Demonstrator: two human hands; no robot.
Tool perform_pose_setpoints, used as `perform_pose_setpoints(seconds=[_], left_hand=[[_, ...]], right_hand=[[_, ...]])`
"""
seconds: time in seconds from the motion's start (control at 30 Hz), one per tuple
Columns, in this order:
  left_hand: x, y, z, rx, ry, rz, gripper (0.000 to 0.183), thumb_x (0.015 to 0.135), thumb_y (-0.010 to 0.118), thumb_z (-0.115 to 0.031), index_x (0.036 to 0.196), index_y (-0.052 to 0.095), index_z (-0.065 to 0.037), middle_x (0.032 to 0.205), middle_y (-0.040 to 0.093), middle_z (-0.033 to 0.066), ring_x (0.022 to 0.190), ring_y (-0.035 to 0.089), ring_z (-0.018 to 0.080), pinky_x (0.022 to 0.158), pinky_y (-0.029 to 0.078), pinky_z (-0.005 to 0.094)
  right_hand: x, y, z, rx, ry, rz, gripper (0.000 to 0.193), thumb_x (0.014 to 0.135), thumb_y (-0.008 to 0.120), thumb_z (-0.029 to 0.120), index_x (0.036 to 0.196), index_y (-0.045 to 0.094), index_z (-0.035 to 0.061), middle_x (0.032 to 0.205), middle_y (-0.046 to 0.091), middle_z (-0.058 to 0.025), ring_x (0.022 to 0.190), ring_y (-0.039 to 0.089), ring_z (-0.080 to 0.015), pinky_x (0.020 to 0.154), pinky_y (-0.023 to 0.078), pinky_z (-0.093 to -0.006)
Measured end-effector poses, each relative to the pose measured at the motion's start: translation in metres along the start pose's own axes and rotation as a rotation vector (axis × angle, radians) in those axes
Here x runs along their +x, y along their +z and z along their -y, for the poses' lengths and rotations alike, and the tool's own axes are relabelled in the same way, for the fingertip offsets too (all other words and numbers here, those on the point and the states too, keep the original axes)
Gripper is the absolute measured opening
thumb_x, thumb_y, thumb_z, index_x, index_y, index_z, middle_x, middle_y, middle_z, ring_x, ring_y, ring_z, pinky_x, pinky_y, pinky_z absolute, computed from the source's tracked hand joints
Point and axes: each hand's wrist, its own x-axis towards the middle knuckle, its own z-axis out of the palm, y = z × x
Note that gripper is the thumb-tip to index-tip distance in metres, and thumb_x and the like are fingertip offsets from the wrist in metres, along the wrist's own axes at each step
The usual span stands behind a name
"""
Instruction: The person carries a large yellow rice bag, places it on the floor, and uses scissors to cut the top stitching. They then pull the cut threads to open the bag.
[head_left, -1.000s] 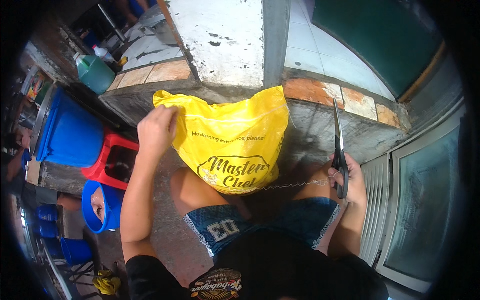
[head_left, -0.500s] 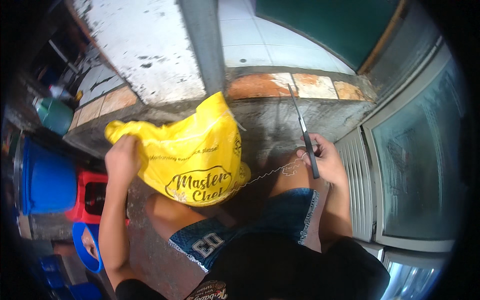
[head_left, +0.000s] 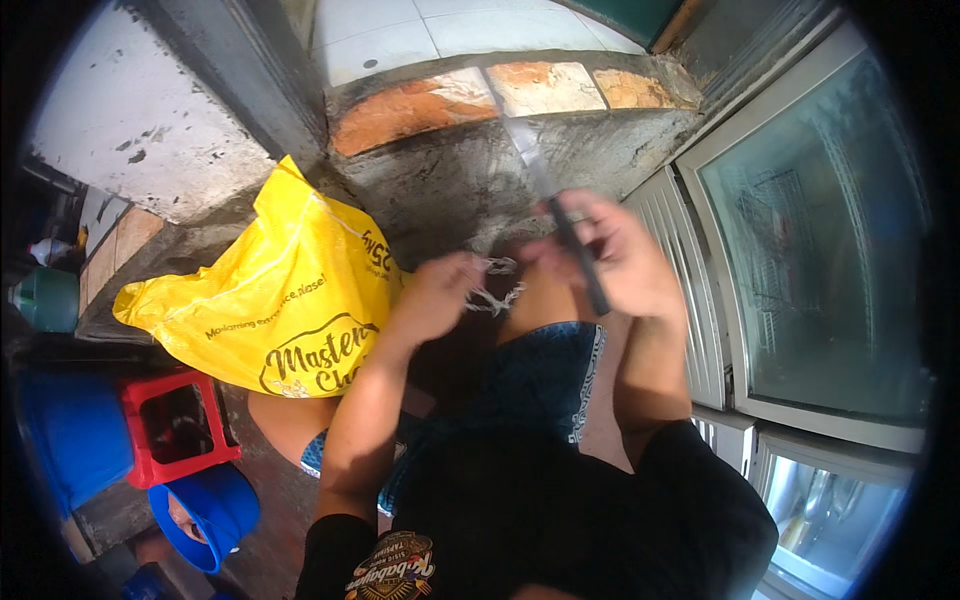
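My right hand (head_left: 625, 260) is wrapped round the black handle of a knife (head_left: 535, 165), its long blade pointing away from me and blurred by motion. White crinkled string (head_left: 490, 297) hangs in loose loops between my two hands. Close to its loops, my left hand (head_left: 440, 295) is closed with its fingertips pinched on the string. A full-looking yellow sack (head_left: 290, 290) stands upright to the left of that hand, beside my knee, its top corner pulled out to the left.
A low concrete step edged with orange and white tiles (head_left: 550, 88) lies ahead. Glass-doored fridges (head_left: 800, 240) line the right side. On the left are a red plastic stool (head_left: 180, 470), a blue tub (head_left: 75, 430), a blue basin (head_left: 235, 505) and a green container (head_left: 48, 300).
My left hand has let go of the sack's top and moved right to the string. The string has come away from the sack. The view has shifted right.
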Motion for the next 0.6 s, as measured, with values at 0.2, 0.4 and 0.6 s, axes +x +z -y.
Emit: perform_pose_setpoints(seconds=[0.2,0.4,0.6], left_hand=[[0.085,0.023,0.076,0.748,-0.238,-0.291,0.030,0.098,0.059,-0.019,0.123,0.059,-0.001,0.135,0.058,0.0243,0.121,0.059,0.0412,0.102,0.049,0.0464],[0.083,0.056,0.055,0.715,-0.273,-0.073,0.033,0.100,0.045,-0.014,0.123,0.066,-0.004,0.118,0.068,0.0293,0.114,0.067,0.0436,0.099,0.050,0.0601],[-0.040,0.015,-0.011,0.606,0.522,-0.580,0.059,0.084,0.074,-0.009,0.140,0.057,-0.010,0.110,0.068,0.0209,0.102,0.066,0.0420,0.090,0.056,0.0453]], right_hand=[[-0.032,-0.061,-0.013,-0.243,-0.073,-0.536,0.050,0.091,0.079,0.014,0.133,0.055,0.0017,0.088,0.071,-0.0045,0.072,0.063,-0.0085,0.061,0.047,-0.0226],[-0.057,-0.034,-0.054,-0.107,0.045,-0.401,0.049,0.091,0.077,0.005,0.134,0.055,-0.0001,0.098,0.070,-0.0060,0.085,0.069,-0.0136,0.070,0.053,-0.0229],[-0.053,0.022,-0.064,0.183,-0.067,0.016,0.081,0.080,0.089,0.039,0.137,0.049,-0.0016,0.086,0.063,-0.0054,0.068,0.060,-0.0107,0.060,0.045,-0.0218]])
